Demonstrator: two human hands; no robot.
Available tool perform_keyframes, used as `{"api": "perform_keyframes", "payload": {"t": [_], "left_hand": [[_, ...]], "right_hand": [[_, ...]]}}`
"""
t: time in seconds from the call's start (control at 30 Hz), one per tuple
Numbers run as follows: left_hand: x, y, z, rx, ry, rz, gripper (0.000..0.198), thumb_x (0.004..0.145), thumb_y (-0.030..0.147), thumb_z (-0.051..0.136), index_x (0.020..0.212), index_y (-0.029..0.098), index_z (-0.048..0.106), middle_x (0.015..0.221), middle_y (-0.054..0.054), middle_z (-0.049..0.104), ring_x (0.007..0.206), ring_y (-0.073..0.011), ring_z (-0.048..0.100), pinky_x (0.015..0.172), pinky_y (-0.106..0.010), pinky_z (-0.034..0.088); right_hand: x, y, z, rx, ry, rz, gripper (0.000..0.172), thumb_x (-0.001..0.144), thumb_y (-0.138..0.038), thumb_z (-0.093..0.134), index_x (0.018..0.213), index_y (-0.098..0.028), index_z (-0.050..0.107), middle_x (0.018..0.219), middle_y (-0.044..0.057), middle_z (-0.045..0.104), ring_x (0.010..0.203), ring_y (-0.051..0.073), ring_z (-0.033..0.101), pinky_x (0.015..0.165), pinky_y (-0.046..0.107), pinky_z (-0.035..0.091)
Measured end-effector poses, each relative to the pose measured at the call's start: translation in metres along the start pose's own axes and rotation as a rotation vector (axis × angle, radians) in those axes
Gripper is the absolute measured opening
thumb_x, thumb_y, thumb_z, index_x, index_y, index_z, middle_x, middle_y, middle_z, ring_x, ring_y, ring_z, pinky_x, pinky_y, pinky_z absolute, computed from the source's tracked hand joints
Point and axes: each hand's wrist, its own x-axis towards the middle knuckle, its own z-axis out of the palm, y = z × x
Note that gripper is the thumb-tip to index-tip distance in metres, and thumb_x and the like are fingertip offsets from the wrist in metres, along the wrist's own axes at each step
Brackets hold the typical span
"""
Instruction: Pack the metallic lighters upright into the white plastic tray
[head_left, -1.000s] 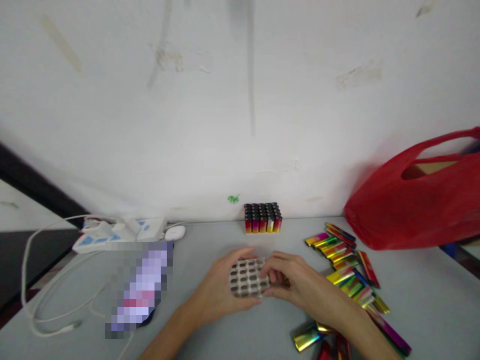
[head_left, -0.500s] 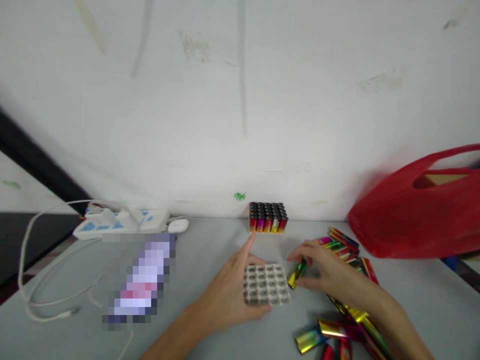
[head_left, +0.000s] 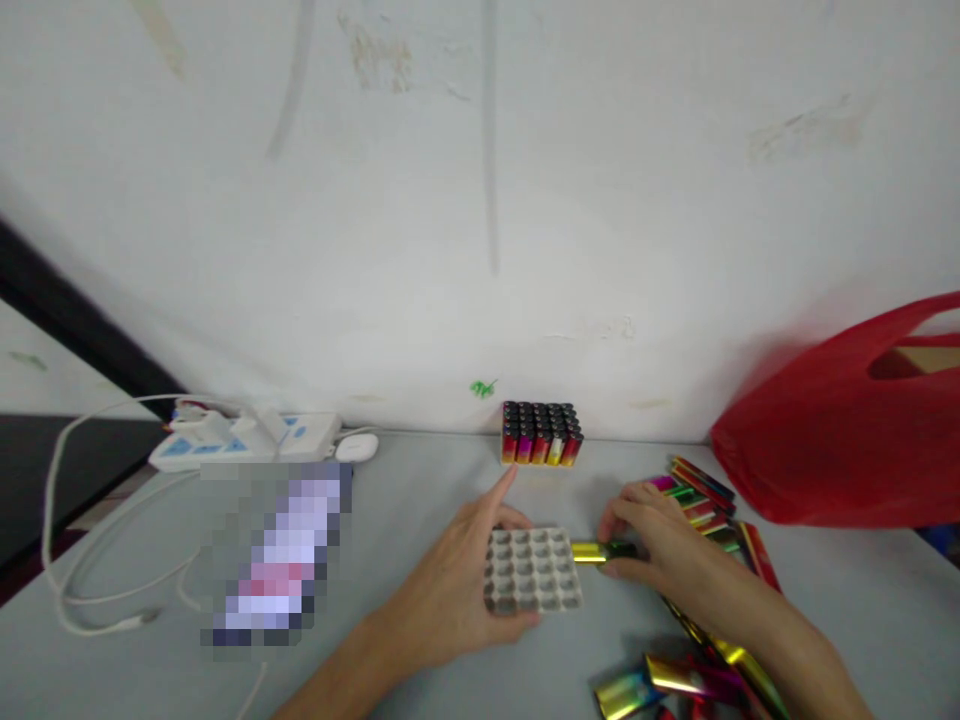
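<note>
My left hand (head_left: 461, 575) grips a pale grey tray (head_left: 531, 570) by its left side, thumb up and fingers around the edge. Rows of small hollows cover the tray, with nothing standing in them. Just right of it, my right hand (head_left: 645, 530) pinches a slim shiny gold-and-green tube (head_left: 589, 553), which lies nearly level and points at the tray's right edge. The tube's far end is hidden by my fingers, and its exact kind is unclear. Beside and under my right forearm lies a pile of similar shiny coloured tubes (head_left: 694, 678).
Against the wall stands a block of upright red, purple and yellow tubes with black tops (head_left: 540, 435). A red bag (head_left: 840, 440) sits at the right. On the left are a white power strip (head_left: 247, 440), a white cable (head_left: 97, 605) and a blurred-out phone (head_left: 281, 560).
My right hand has moved slightly right, and the tube in it has turned from slanted to nearly level. My left hand and the tray have stayed almost still.
</note>
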Motion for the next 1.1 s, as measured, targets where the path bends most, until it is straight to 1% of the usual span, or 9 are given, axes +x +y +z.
{"api": "perform_keyframes", "payload": {"t": [0.17, 0.27, 0.4, 0.5, 0.57, 0.67, 0.77, 0.9, 1.1], "left_hand": [[0.003, -0.008, -0.004, -0.086, 0.019, -0.046, 0.146, 0.069, 0.021, 0.105, 0.178, 0.040, 0.009, 0.140, -0.009, 0.073, 0.133, -0.0356, 0.067, 0.124, -0.056, 0.045], [0.004, -0.014, -0.004, -0.165, 0.049, -0.089, 0.146, 0.065, 0.019, 0.107, 0.177, 0.042, 0.016, 0.147, -0.010, 0.069, 0.133, -0.0347, 0.066, 0.123, -0.055, 0.046], [0.004, -0.014, -0.004, -0.281, 0.043, -0.107, 0.133, 0.070, 0.018, 0.104, 0.174, 0.042, 0.025, 0.159, -0.009, 0.058, 0.131, -0.0299, 0.064, 0.120, -0.050, 0.050], [0.004, -0.010, -0.007, -0.326, 0.015, -0.122, 0.116, 0.079, 0.021, 0.098, 0.173, 0.040, 0.032, 0.154, -0.009, 0.061, 0.130, -0.0290, 0.065, 0.116, -0.048, 0.052], [0.005, -0.005, -0.011, -0.209, 0.071, -0.108, 0.107, 0.081, 0.025, 0.095, 0.171, 0.037, 0.038, 0.149, -0.010, 0.064, 0.132, -0.0317, 0.063, 0.118, -0.051, 0.050], [0.006, -0.001, -0.016, 0.120, 0.213, -0.079, 0.108, 0.073, 0.036, 0.101, 0.166, 0.033, 0.046, 0.138, -0.011, 0.069, 0.129, -0.0378, 0.062, 0.118, -0.056, 0.047], [0.007, 0.000, -0.019, 0.299, 0.225, -0.202, 0.093, 0.074, 0.051, 0.099, 0.155, 0.030, 0.058, 0.110, -0.004, 0.075, 0.100, -0.0329, 0.073, 0.097, -0.046, 0.055], [0.007, 0.000, -0.017, 0.316, 0.164, -0.301, 0.068, 0.080, 0.055, 0.095, 0.138, 0.028, 0.071, 0.089, 0.002, 0.073, 0.078, -0.0262, 0.072, 0.076, -0.036, 0.051], [0.007, -0.002, -0.016, 0.240, 0.177, -0.202, 0.048, 0.083, 0.043, 0.096, 0.125, 0.030, 0.077, 0.097, 0.002, 0.076, 0.079, -0.0232, 0.071, 0.074, -0.033, 0.051]], "right_hand": [[0.003, -0.006, 0.008, 0.110, 0.078, -0.031, 0.014, 0.085, -0.020, 0.085, 0.092, -0.024, 0.074, 0.102, 0.005, 0.074, 0.102, 0.031, 0.064, 0.091, 0.041, 0.047], [0.005, -0.008, 0.007, 0.167, 0.109, -0.034, 0.010, 0.087, -0.024, 0.086, 0.092, -0.025, 0.077, 0.098, 0.004, 0.077, 0.098, 0.030, 0.067, 0.086, 0.039, 0.048], [0.007, -0.018, 0.001, 0.325, 0.141, -0.022, 0.015, 0.094, -0.039, 0.082, 0.092, -0.025, 0.082, 0.089, 0.003, 0.081, 0.084, 0.028, 0.072, 0.076, 0.037, 0.049], [0.008, -0.026, 0.001, 0.443, 0.177, -0.017, 0.025, 0.094, -0.048, 0.082, 0.092, -0.023, 0.082, 0.086, 0.004, 0.082, 0.080, 0.027, 0.073, 0.073, 0.036, 0.051], [0.009, -0.028, 0.004, 0.518, 0.198, -0.018, 0.027, 0.091, -0.049, 0.084, 0.094, -0.023, 0.081, 0.089, 0.004, 0.082, 0.083, 0.027, 0.073, 0.075, 0.035, 0.052], [0.011, -0.029, 0.009, 0.623, 0.271, -0.004, 0.031, 0.086, -0.049, 0.090, 0.101, -0.022, 0.081, 0.093, 0.004, 0.082, 0.084, 0.025, 0.071, 0.077, 0.035, 0.052], [0.011, -0.031, 0.009, 0.724, 0.234, 0.033, 0.035, 0.083, -0.048, 0.092, 0.104, -0.022, 0.082, 0.087, 0.002, 0.078, 0.074, 0.020, 0.065, 0.070, 0.032, 0.049], [0.008, -0.040, 0.006, 0.827, 0.081, 0.041, 0.036, 0.087, -0.052, 0.090, 0.104, -0.021, 0.085, 0.087, 0.002, 0.076, 0.078, 0.019, 0.063, 0.073, 0.031, 0.046], [0.005, -0.049, 0.017, 1.063, 0.123, 0.127, 0.038, 0.094, -0.058, 0.084, 0.099, -0.021, 0.084, 0.088, 0.001, 0.070, 0.083, 0.017, 0.058, 0.078, 0.028, 0.046]]}}
